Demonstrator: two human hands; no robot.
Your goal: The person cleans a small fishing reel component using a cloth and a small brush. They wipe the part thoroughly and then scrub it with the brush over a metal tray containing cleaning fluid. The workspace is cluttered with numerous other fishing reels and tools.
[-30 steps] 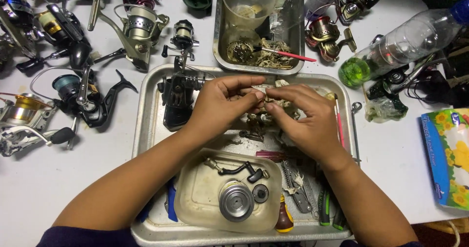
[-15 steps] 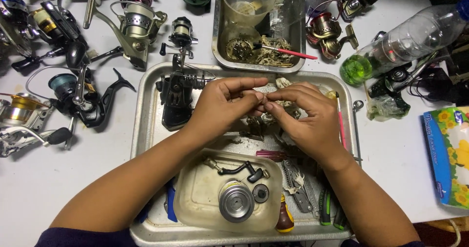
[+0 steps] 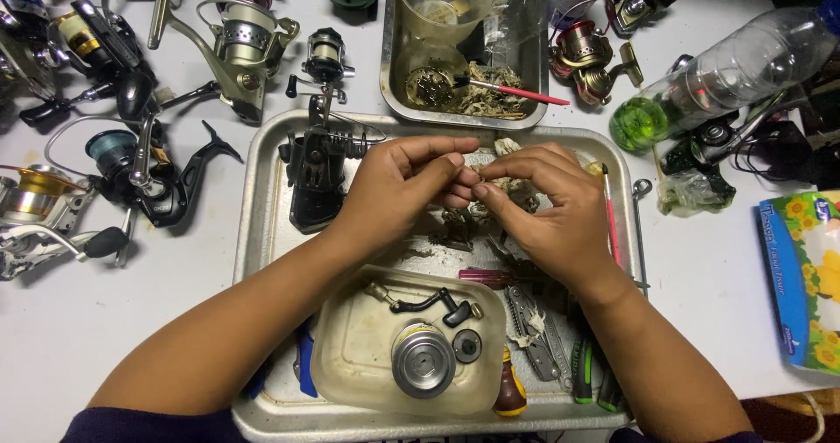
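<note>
Nearest, a clear plastic tub (image 3: 350, 355) holding a round metal spool (image 3: 423, 362) and a black crank handle (image 3: 429, 305). Just beyond, over the big steel tray (image 3: 262, 198), left hand (image 3: 398, 189) and right hand (image 3: 547, 211) meeting fingertip to fingertip, both pinching one small part, too hidden to identify. Beside the left hand, a black reel body (image 3: 313, 176). Farther off, a smaller steel pan (image 3: 389, 66) with a pink-handled brush (image 3: 516, 94).
</note>
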